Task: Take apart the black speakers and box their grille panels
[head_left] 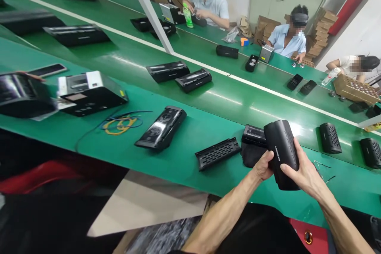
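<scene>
Both hands clasp one rounded black plastic speaker housing (281,152) above the green bench (190,143): left hand (263,165) pinching its near-left edge, right hand (302,172) wrapped around its right side. A black perforated grille (218,153) lies left.

Both hands (263,166) (300,172) grip black speaker (281,152) above green bench (190,143).

— What have you got in front of you?
— I've got one black speaker (282,149). It has a rounded oblong body with a matte shell, small white lettering running along its length, and a row of short slots down its right edge.
— How is it sitting?
— It's held up on end over the near edge of the green surface (184,154), with the top leaning a little left. My left grip (263,168) holds its lower left side. My right grip (303,172) wraps the lower right, thumb across the front.
</scene>
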{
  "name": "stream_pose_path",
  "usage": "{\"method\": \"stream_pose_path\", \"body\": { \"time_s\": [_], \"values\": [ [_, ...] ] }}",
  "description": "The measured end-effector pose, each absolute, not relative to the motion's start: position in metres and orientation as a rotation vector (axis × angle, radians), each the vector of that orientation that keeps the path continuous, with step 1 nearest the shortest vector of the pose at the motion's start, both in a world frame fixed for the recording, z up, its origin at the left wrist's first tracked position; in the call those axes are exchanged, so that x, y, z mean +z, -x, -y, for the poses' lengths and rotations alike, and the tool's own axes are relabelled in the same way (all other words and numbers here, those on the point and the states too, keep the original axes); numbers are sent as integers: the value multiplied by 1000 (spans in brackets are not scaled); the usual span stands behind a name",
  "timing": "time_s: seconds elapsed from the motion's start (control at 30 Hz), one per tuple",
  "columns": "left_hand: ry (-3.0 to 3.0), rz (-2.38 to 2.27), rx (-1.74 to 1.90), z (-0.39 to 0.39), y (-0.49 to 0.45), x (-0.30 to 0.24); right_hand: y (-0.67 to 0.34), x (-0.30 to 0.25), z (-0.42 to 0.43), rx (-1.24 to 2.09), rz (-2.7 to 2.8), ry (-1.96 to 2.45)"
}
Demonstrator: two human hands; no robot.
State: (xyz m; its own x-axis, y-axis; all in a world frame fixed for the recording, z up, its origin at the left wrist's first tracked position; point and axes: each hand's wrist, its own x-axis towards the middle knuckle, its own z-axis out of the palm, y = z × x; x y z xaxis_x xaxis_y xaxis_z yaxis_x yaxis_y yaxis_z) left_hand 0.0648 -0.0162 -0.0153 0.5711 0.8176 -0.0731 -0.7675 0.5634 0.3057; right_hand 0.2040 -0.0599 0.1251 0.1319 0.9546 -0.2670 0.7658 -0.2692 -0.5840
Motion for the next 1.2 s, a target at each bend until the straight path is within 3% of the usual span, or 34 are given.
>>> {"method": "stream_pose_path", "body": {
  "time_s": [0.23,0.53,0.7,0.87,1.03,1.2],
  "values": [
    [-204,-290,968,13,-70,-13,-219,126,57,867,1721,2035],
    [-217,-476,1113,3,-83,5,-204,61,98,329,1257,1833],
    [-672,-563,1111,-48,-19,33,-232,76,106,550,1224,1779],
    [-1241,-497,807,-84,22,67,-249,81,116,739,1211,1736],
    [-1092,-579,1013,-66,5,54,-265,95,102,823,1199,1723],
    [-483,-467,1061,-17,-36,24,-271,96,94,951,1188,1461]
  ]
}}
